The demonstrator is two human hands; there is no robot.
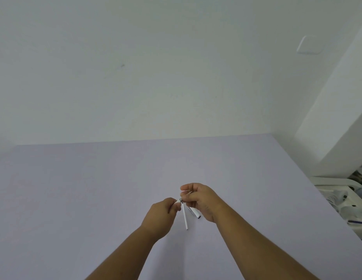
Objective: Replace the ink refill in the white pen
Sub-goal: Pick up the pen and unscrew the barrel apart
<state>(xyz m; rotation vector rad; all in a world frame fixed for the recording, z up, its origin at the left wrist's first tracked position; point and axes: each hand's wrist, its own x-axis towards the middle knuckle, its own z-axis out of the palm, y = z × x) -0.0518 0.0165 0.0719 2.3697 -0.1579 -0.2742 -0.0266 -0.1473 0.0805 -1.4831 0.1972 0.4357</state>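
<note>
Here, left hand [163, 211] and right hand [198, 199] pinching slim white pen [184, 216], perhaps the refill, matte lilac table [95, 188]

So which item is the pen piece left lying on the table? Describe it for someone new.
On the lilac table, look under the right hand. The short white pen piece lies there, dark-tipped. Unlike the thin white refill beside it, it is thicker and no hand holds it.

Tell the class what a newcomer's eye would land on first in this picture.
Two bare hands meet low at the centre, above a wide lilac table: the left hand pinches a small white pen piece, the right hand is closed beside it. A thin white refill slants down between them, and another white pen part shows just below the right hand.
</note>
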